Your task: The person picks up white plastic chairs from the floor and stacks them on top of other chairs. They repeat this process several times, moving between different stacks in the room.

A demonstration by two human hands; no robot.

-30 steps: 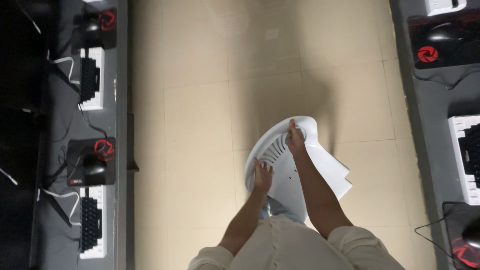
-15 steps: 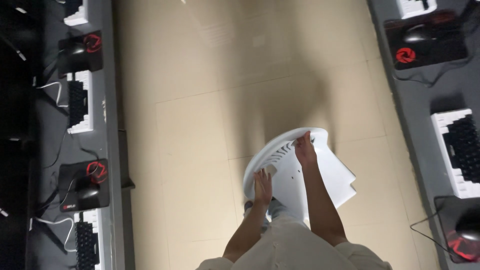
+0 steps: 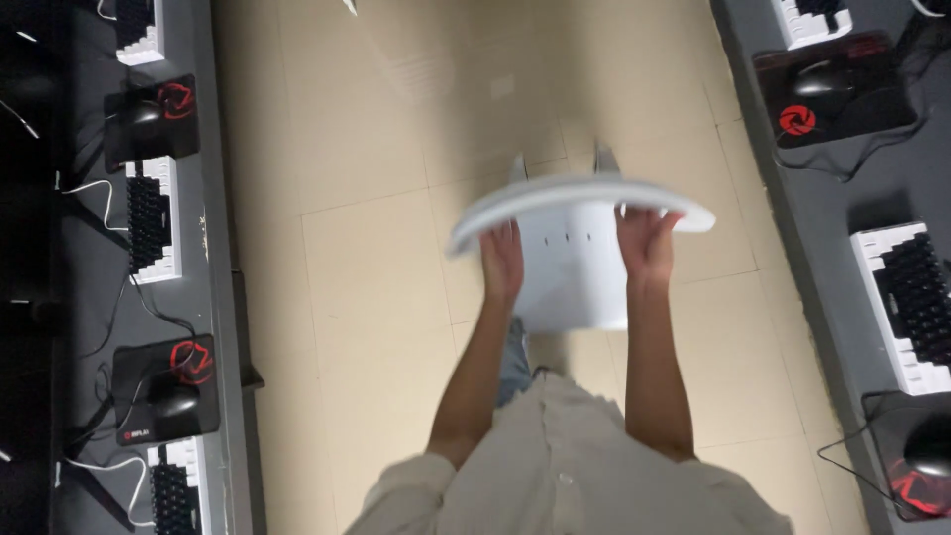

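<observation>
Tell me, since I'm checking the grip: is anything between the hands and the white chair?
Nothing visible. The left hand and right hand both grip the white chair directly, just under its curved top edge, above the tiled floor.

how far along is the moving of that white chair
Done: the white plastic chair is off the tiled floor, held in the aisle between the two desks. In hand: left hand and right hand grip under its curved backrest. Left: it has not been set down; no spot for it shows.
</observation>
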